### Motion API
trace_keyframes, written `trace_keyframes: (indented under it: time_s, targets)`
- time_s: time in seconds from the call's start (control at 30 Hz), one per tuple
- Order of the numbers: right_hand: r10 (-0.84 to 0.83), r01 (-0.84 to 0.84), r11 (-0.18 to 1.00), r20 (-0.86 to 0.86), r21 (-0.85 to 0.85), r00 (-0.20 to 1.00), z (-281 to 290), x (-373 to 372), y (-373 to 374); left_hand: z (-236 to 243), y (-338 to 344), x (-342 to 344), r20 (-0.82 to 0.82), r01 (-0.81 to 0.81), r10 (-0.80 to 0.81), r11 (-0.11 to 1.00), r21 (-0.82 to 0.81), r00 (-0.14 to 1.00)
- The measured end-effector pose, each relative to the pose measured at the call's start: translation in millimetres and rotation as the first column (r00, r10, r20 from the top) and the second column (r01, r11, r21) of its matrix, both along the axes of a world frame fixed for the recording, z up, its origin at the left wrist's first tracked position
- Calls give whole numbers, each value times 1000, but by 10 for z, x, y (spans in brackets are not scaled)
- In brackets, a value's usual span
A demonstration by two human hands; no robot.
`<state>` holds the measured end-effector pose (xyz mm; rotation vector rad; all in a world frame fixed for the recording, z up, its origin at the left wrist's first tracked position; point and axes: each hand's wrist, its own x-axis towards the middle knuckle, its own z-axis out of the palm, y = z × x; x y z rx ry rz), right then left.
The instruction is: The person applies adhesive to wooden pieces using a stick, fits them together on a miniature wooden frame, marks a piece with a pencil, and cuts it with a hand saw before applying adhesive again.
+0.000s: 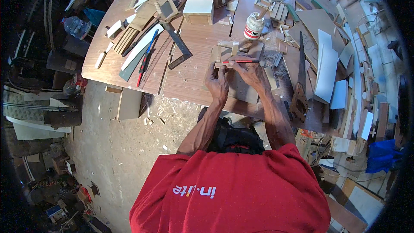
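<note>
My right hand (250,74) is closed around a slim red pencil (243,61), which lies nearly level with its dark end to the right. Close beside it, my left hand (217,82) pinches a small pale wood strip (219,65) between thumb and fingers. Both hands are over a flat brown board (243,87) at the table's near edge. Just beyond the fingers, small light wood pieces (228,44) meet at a corner; whether they are joined to the strip I cannot tell. A white glue jar (252,26) with a stick in it stands farther back.
A handsaw (299,84) lies right of my arm, among boards and offcuts. Left on the table (194,84) are a carpenter's square (180,51), a blue-and-red stick (147,58) and wood strips. Small wooden box-like pieces (198,6) stand at the back.
</note>
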<state>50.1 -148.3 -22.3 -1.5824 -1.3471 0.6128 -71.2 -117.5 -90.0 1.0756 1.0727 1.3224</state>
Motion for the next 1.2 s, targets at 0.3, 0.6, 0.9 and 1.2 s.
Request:
trace_keyframes:
  time_s: [0.3,0.6,0.9,1.2]
  targets:
    - [28,-32,999,119,32,993,-65,29,24,135,-39,18,-3,4,-4,1000,-16,1000]
    - [-18,33,992,127,-122,992,159,-47,-37,102,-37,18,15,4,-5,1000,21,1000]
    - [-1,8,998,92,-66,996,31,-10,-22,91,-39,27,-15,-16,16,1000,-9,1000]
    - [1,-10,998,143,61,990,-173,75,41,88,-28,51,30,13,-13,1000,0,999]
